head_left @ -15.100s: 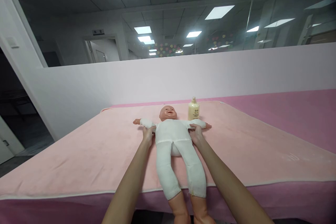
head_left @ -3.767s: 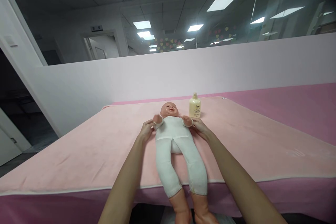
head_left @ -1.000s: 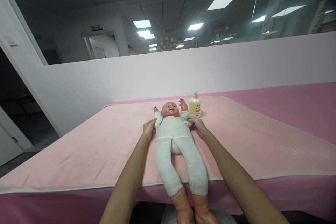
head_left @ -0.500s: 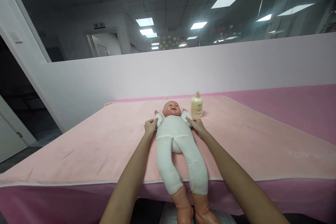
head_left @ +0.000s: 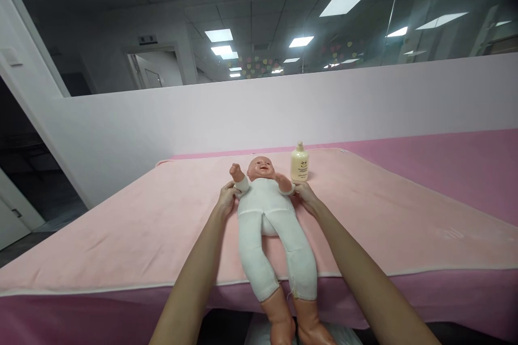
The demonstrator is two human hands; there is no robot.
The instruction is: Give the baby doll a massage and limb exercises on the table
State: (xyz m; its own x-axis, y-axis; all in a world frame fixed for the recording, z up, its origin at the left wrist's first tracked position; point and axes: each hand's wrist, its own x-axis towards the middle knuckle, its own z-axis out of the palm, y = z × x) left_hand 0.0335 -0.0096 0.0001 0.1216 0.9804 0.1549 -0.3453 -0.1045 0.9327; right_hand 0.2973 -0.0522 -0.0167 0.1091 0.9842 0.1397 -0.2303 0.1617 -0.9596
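Cover (head_left: 453,172), deep pink, beneath a paler pink blanket (head_left: 133,232) spread almost flat. On the blanket, in the middle, a baby doll (head_left: 267,202) in white cloth, face up, with head (head_left: 261,167) at the far end and bare feet (head_left: 282,330) past the near edge. Probably light; likely soft through the trunk and limbs, harder and slicker at the bare parts, so best held by the cloth. Left hand (head_left: 227,197) and right hand (head_left: 306,197), one at each side, grasping the doll's bent, white-sleeved arms (head_left: 243,184); firmness impossible to tell. Just beyond the right hand, upright, a pale yellow bottle (head_left: 299,164).
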